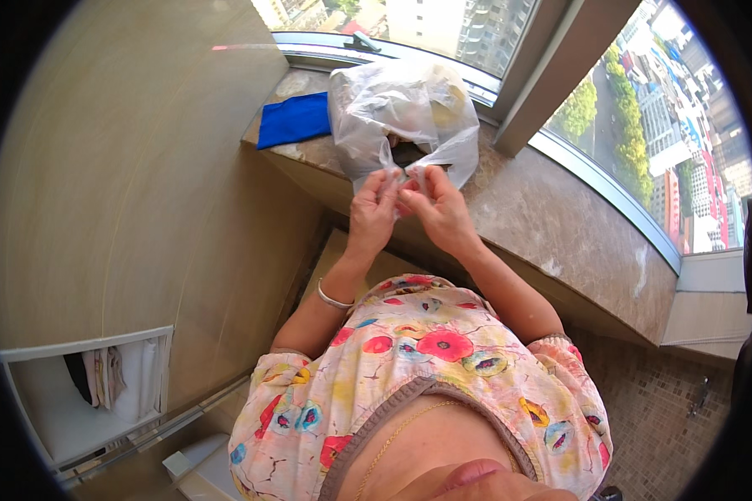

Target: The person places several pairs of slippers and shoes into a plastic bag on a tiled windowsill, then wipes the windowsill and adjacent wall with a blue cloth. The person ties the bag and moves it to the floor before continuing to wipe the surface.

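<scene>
A white translucent plastic bag (407,94) sits full on the stone window ledge (539,238), its near side gaping a little over dark contents that I cannot make out. My left hand (374,206) pinches the gathered plastic at the bag's near edge. Right beside it, my right hand (438,203) grips another part of the same edge, and the fingertips of both almost meet. Something pinkish shows between the fingers, too small to tell. A folded blue cloth (294,120) lies against the bag's left side.
Behind the bag stands a window frame (539,75) with a latch (363,42). A tiled wall (163,156) rises on the left, with a framed recess or mirror (94,388) showing hanging clothes. Mosaic tile flooring (652,401) and a metal faucet (699,396) are at lower right.
</scene>
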`<state>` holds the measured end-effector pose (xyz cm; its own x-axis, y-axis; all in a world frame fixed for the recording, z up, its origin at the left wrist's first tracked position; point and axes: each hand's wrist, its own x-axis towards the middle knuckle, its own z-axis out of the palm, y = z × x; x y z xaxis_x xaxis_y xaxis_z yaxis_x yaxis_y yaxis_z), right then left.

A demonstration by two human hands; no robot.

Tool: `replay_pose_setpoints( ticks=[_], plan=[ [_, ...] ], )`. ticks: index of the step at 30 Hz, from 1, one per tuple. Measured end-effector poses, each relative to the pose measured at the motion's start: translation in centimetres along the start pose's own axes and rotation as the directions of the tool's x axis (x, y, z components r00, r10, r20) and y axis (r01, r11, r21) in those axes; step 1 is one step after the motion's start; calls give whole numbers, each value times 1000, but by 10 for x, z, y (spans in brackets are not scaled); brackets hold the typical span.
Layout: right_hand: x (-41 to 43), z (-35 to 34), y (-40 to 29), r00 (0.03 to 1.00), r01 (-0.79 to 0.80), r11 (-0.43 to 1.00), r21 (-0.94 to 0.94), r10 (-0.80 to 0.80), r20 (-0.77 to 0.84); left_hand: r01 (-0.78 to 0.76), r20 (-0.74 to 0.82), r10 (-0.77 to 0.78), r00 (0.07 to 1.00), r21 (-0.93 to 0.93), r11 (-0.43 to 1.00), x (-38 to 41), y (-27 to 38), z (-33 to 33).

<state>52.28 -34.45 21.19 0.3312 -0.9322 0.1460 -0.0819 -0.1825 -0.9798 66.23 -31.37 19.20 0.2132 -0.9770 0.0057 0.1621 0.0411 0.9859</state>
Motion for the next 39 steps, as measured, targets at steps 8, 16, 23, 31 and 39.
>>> replay_pose_setpoints(
  ticks=[8, 16, 23, 31, 39],
  plan=[
    [-14, -1, -18, 901, 426, 741, -519, -399, 170, -49, 38, 57, 998, -171, 984, -16, -16, 15],
    [2, -58, -45, 804, 571, 500, -651, -502, 319, -46, 0, 46, 999, 92, 995, -9, 24, 19],
    [69, -51, 7, 644, 764, 553, -332, -692, 326, -149, -4, 151, 989, 103, 983, 26, 86, 36],
    [83, -79, -23, 966, 247, 867, 432, -258, -36, -271, 73, 401, 913, 844, 463, 16, 114, 61],
    [129, -75, -112, 959, 276, 936, 220, -284, 5, -486, 458, 694, 556, 856, -176, 79, 204, 83]
  ],
)
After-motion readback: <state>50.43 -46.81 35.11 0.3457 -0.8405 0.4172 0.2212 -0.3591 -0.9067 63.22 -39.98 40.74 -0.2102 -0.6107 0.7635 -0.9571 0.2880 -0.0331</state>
